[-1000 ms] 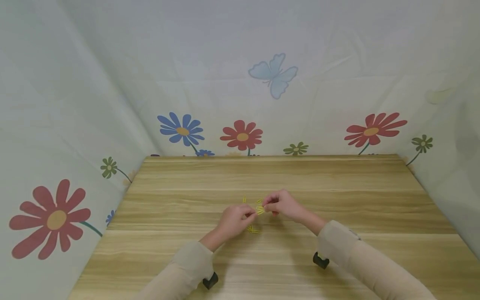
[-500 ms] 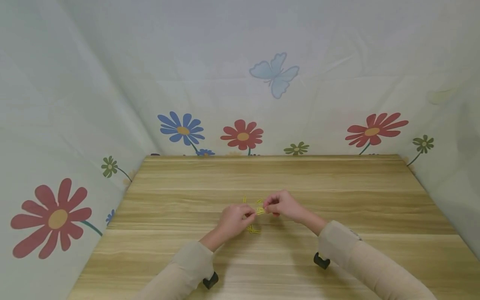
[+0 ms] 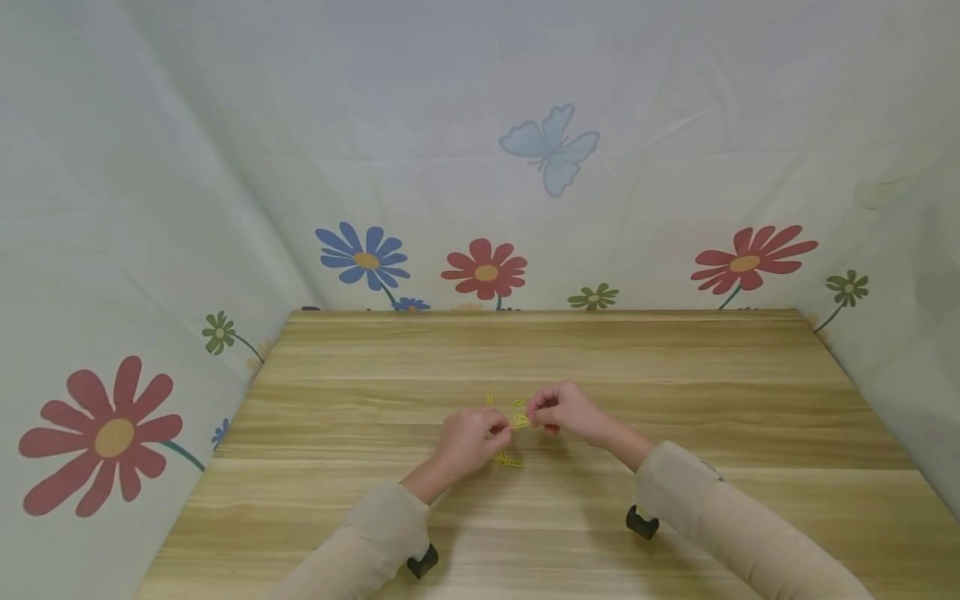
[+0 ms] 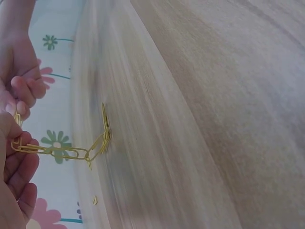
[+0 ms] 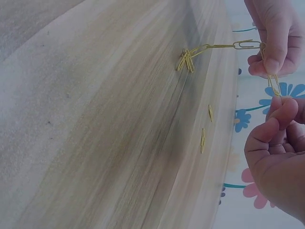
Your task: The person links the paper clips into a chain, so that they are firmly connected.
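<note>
My left hand [image 3: 468, 437] pinches a chain of yellow paper clips near its upper end. From these fingers the chain [image 4: 62, 151] sags down to a small heap of linked clips [image 5: 186, 60] on the table. Facing it, my right hand [image 3: 566, 412] pinches the far end of a paper clip [image 5: 274, 85] that spans the short gap between both hands' fingertips. That clip's ends are partly hidden by the fingers. Two loose paper clips lie apart on the wood beyond the hands, one [image 5: 210, 113] closer to the chain and the other [image 5: 203, 140] farther along.
The wood-grain table [image 3: 600, 350] reaches back to a white cloth backdrop [image 3: 420, 100] printed with flowers and a butterfly. Cloth also hangs at the left and right sides. A black band [image 3: 422, 562] sits under the left sleeve, another black band [image 3: 642, 522] under the right.
Both hands stay almost in place, raised over the table. The paper clip between their fingertips shifts slightly; the loose clips lie where they were.
</note>
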Motion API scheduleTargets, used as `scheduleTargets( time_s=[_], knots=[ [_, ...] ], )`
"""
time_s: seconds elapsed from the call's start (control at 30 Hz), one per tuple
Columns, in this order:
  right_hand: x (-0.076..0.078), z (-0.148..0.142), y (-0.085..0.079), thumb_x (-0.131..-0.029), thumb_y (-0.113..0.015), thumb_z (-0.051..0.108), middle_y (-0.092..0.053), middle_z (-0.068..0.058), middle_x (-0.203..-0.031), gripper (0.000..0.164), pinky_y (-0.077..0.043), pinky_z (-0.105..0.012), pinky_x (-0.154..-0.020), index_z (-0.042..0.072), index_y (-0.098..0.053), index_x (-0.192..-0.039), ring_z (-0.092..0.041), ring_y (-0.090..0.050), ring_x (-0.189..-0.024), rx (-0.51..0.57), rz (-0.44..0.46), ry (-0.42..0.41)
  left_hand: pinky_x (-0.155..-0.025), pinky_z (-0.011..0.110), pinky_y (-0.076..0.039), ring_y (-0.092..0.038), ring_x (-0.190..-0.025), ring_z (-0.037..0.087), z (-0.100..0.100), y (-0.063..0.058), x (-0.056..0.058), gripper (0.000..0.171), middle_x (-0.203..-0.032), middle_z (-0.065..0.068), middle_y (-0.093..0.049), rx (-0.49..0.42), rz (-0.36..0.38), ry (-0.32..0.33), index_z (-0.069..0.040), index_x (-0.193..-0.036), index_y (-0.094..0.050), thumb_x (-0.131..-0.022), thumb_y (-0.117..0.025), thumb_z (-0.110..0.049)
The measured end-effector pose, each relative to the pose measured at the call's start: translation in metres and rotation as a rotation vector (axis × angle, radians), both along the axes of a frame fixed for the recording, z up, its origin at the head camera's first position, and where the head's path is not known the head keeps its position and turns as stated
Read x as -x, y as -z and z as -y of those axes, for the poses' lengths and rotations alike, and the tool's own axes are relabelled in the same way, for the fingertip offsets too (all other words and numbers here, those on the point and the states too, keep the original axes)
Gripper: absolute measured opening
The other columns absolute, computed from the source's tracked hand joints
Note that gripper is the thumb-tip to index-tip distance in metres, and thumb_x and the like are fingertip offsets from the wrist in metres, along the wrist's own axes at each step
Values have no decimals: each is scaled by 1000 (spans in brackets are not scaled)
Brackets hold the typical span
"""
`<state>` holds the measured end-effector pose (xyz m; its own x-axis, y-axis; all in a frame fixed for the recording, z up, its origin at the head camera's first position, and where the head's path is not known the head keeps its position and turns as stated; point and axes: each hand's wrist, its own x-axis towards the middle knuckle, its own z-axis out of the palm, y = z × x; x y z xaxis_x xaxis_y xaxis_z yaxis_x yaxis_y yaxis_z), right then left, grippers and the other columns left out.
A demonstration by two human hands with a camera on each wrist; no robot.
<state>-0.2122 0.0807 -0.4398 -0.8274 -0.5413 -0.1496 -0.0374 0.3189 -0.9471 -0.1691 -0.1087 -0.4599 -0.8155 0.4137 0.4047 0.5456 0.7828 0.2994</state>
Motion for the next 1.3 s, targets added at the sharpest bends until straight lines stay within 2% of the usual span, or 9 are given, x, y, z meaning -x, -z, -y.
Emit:
scheduleTargets(
  time_s=[0.3,0.5,0.6,0.77,0.9,1.13,1.3],
  knots=[
    [-4,2,-2,-79,-58,0,-59,-7,-69,16,-46,-25,-53,-13,-59,-88,-9,-51,-52,21,70,64,-49,13,-37,-53,-56,2,-2,0,-2,10,-66,-9,-62,45,-70,-34,-18,-64,-64,-74,-64,-21],
    [-6,3,-3,-79,-58,0,-59,-10,-72,16,-47,-24,-54,-12,-59,-89,-9,-52,-52,40,113,104,-46,13,-34,-51,-52,2,-4,-2,-4,11,-62,-10,-60,45,-118,-62,-19,-61,-63,-72,-64,-21],
    [-8,6,-6,-79,-58,0,-59,-9,-72,15,-48,-26,-55,-12,-59,-89,-9,-52,-52,39,129,116,-44,11,-31,-46,-48,1,-5,-1,-2,12,-58,-10,-58,26,-120,-76,-18,-59,-61,-71,-63,-19],
    [-9,10,-11,-80,-56,0,-58,-4,-69,14,-51,-31,-60,-11,-59,-87,-9,-53,-54,32,105,124,-45,11,-31,-44,-48,0,-3,1,2,11,-57,-9,-58,-2,-111,-110,-17,-59,-61,-70,-63,-18],
    [-8,8,-10,-80,-55,-1,-59,-5,-70,13,-51,-31,-60,-12,-59,-87,-10,-54,-57,31,73,121,-46,12,-33,-45,-49,1,2,2,3,9,-59,-9,-58,-6,-99,-107,-18,-62,-63,-71,-64,-19],
    [-7,0,-5,-78,-56,-2,-60,-17,-74,18,-50,-29,-58,-16,-56,-89,-13,-55,-58,30,32,76,-53,15,-41,-53,-57,2,10,6,3,8,-64,-8,-61,-28,-50,-49,-17,-67,-65,-74,-63,-17],
    [-7,-2,-4,-77,-56,-2,-57,-6,-68,16,-50,-28,-57,-15,-57,-86,-12,-54,-56,19,19,66,-57,16,-45,-59,-63,4,12,8,3,11,-71,-5,-66,-63,44,10,-14,-73,-67,-80,-59,-17]
  ],
)
